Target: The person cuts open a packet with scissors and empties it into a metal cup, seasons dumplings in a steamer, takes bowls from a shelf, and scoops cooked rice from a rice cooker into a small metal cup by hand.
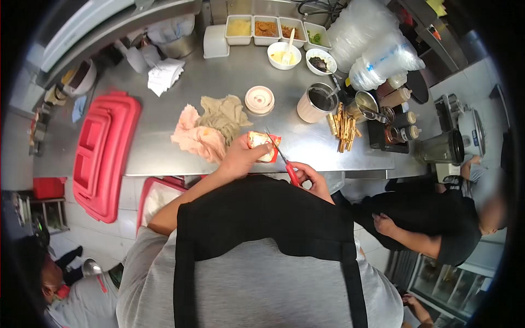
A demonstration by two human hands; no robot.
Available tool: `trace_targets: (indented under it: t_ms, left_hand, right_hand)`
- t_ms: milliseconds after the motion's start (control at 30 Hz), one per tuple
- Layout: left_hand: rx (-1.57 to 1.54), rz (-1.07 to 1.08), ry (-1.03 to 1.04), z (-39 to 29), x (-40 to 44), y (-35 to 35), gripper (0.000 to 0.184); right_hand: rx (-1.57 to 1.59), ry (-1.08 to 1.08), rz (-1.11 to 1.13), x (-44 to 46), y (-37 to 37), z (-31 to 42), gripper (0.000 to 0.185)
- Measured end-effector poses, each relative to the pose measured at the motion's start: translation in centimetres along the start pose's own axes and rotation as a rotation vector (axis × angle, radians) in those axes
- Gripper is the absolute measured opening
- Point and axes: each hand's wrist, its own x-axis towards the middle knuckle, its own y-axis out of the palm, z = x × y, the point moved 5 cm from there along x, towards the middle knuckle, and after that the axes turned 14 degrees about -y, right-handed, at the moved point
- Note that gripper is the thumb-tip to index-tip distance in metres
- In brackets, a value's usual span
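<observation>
- Left hand (240,158): I am pinching a red-and-cream packet (257,140) over the near edge of the steel table (311,147)
- Right hand (314,178): I am gripping a red-handled cutting tool (292,174), its blade slanting across the packet
- Progress: cutting is seemingly just beginning; any slit is too small to tell; emptying is apparently remaining
- Beyond: pink cloth (197,136) and tan cloth (225,112) are lying left, wooden sticks (344,131) right

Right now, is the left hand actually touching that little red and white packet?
Touching. The head view shows the left hand holding the packet, with the thumb lying across its face.
</observation>
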Motion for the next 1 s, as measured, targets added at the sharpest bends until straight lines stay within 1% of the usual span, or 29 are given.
trace_targets:
  t_ms: [67, 133, 167, 267, 367, 500, 533, 633, 733, 767, 800, 833, 867, 900, 933, 967, 1000]
  left_hand:
    - [0.028, -0.017, -0.001, -1.0, -0.2, 0.0, 0.019]
    - [0.134, -0.025, 0.023, -1.6, -0.6, 0.5, 0.019]
    - [0.173, -0.031, 0.038, -1.6, -0.6, 0.8, 0.019]
    - [0.222, -0.043, -0.001, -0.5, 0.5, 0.3, 0.018]
    - [-0.007, -0.047, -0.098, 1.4, 2.3, -0.2, 0.018]
    - [-0.048, -0.011, -0.191, 2.1, 2.8, 0.1, 0.021]
    - [-0.056, -0.011, -0.216, 2.0, 2.7, 0.1, 0.021]
    - [-0.051, 0.007, -0.199, 1.2, 3.0, 0.2, 0.025]
    - [-0.081, -0.034, -0.211, 2.2, 4.4, -0.2, 0.027]
    - [-0.1, -0.058, -0.214, 2.7, 4.6, -0.2, 0.027]
    - [-0.161, -0.062, -0.185, 2.7, 4.5, 0.0, 0.023]
    - [-0.162, -0.053, -0.206, 3.0, 4.9, 0.2, 0.022]
    - [-0.167, -0.067, -0.223, 3.6, 5.1, -0.2, 0.022]
    - [-0.165, 0.016, -0.198, 4.5, 5.5, -0.4, 0.028]
    - [-0.125, -0.038, -0.201, 4.1, 5.3, -0.1, 0.028]
    - [-0.096, -0.041, -0.164, 3.9, 5.1, -0.4, 0.026]
    - [-0.099, -0.042, -0.139, 4.3, 5.5, -0.5, 0.026]
  right_hand:
    - [0.007, 0.018, -0.011, -0.2, 0.0, 0.6, 0.051]
    - [0.014, -0.004, -0.043, 0.0, 0.2, 1.1, 0.05]
    - [0.009, -0.009, -0.048, 0.1, 0.3, 1.1, 0.05]
    - [-0.021, -0.009, -0.064, 0.5, 0.3, 0.0, 0.05]
    - [0.025, 0.049, -0.053, 0.5, 0.2, -3.5, 0.05]
    - [0.182, 0.157, -0.065, 1.1, 0.4, -3.9, 0.049]
    - [0.151, 0.164, -0.036, 1.5, 0.2, -3.6, 0.046]
    - [0.195, 0.123, -0.029, 2.1, -0.4, -4.4, 0.043]
    - [0.208, 0.158, 0.015, 2.8, -0.9, -4.9, 0.041]
    - [0.143, 0.193, 0.037, 2.5, -1.4, -5.2, 0.041]
    - [0.08, 0.22, 0.066, 2.6, -1.8, -5.7, 0.041]
    - [0.024, 0.235, 0.106, 3.3, -2.0, -6.2, 0.04]
    - [0.091, 0.149, 0.141, 3.4, -2.3, -7.2, 0.04]
    - [0.077, 0.109, 0.16, 3.7, -2.2, -7.1, 0.039]
    - [0.067, 0.057, 0.194, 4.0, -2.2, -7.0, 0.038]
    - [0.185, 0.061, 0.199, 4.2, -2.1, -7.8, 0.038]
    - [0.126, 0.088, 0.206, 4.6, -2.5, -8.7, 0.037]
